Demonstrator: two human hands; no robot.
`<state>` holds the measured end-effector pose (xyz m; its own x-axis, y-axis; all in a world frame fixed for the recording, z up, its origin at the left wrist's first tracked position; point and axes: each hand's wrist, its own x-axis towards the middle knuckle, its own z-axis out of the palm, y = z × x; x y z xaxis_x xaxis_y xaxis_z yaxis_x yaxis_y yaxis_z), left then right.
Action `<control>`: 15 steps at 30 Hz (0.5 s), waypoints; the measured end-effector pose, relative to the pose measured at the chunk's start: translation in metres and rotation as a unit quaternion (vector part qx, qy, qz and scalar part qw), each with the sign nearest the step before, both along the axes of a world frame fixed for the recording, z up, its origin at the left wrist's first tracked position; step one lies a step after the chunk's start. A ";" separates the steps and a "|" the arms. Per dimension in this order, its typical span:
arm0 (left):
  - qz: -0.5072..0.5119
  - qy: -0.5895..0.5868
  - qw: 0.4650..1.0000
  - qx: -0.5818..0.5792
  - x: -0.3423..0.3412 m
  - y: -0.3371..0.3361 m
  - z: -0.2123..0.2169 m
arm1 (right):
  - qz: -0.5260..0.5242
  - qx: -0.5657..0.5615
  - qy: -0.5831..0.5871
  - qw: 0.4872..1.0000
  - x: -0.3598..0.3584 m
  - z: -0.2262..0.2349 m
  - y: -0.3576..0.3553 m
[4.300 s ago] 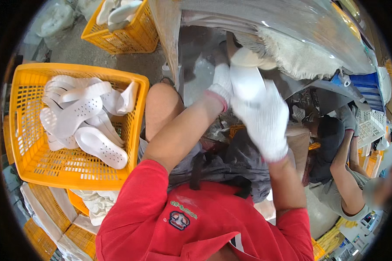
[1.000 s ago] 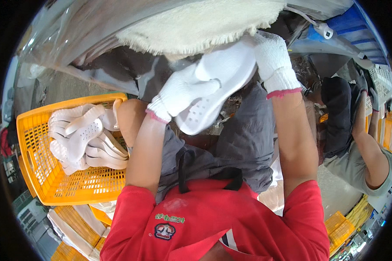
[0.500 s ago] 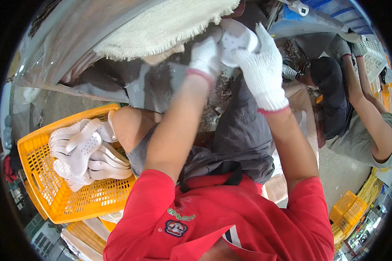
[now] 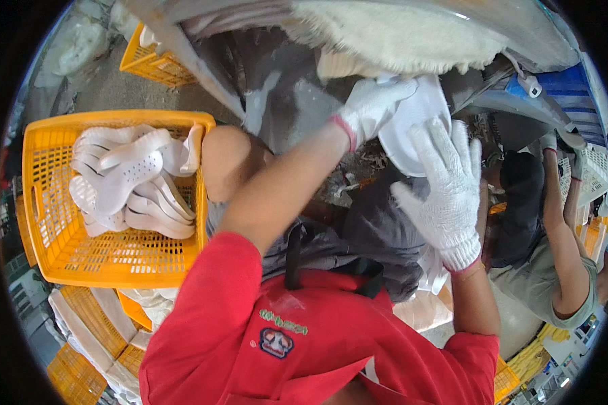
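Note:
My gloved left hand (image 4: 375, 108) grips a white foam clog (image 4: 419, 125) at its far left side, the clog's smooth underside facing up. Just right of the clog, my gloved right hand (image 4: 446, 192) is open, fingers spread and palm down; whether a fingertip touches the clog I cannot tell. Above both hands hangs a large white cloth pad (image 4: 412, 34) with a frayed edge, close to the clog's far end. By my left knee, a yellow crate (image 4: 121, 266) holds a heap of white clogs (image 4: 132, 179), some with holes in their tops.
Another yellow crate (image 4: 159, 67) stands at the far left, and more yellow crates (image 4: 78, 371) lie at the lower left. A grey metal housing (image 4: 182, 50) surrounds the cloth pad. At the right, a co-worker's arm (image 4: 554, 196) reaches forward beside a white crate (image 4: 593, 169).
The clog has been turned so its underside shows. My right hand has let go of it and drawn back toward me with fingers spread. The whole view has shifted.

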<state>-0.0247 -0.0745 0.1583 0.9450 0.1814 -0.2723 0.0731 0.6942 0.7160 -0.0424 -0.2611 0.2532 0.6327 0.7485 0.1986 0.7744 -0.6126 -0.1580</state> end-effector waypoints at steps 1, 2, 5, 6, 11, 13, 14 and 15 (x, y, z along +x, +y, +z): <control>-0.054 0.088 0.994 0.036 -0.002 -0.007 0.000 | 0.014 -0.089 -0.091 0.992 -0.002 -0.003 -0.012; -0.089 0.099 0.991 0.032 -0.007 -0.008 0.001 | 0.013 -0.105 -0.149 0.983 -0.001 -0.005 -0.017; -0.098 0.011 0.977 -0.189 -0.033 -0.002 0.004 | 0.052 0.044 -0.011 0.998 -0.015 0.002 -0.008; -0.052 -0.056 0.937 -0.340 -0.048 -0.004 0.006 | 0.064 0.067 0.006 0.996 -0.026 0.009 0.005; 0.060 -0.041 0.946 -0.315 -0.046 0.027 -0.014 | 0.043 0.116 -0.017 0.992 -0.069 0.001 0.082; 0.119 -0.045 0.978 -0.166 -0.021 0.044 -0.032 | -0.061 0.082 0.041 0.994 -0.052 -0.017 0.097; 0.145 -0.041 0.984 -0.091 -0.013 0.049 -0.042 | -0.002 0.146 0.022 0.989 -0.040 -0.020 0.100; 0.159 -0.015 0.982 -0.099 -0.006 0.051 -0.051 | 0.019 0.153 0.005 0.988 -0.042 -0.024 0.091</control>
<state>-0.0302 -0.0239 0.1078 0.8576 0.4140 -0.3053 -0.1883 0.8049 0.5627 -0.0841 -0.1704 0.2294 0.6083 0.6779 0.4127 0.7934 -0.5059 -0.3385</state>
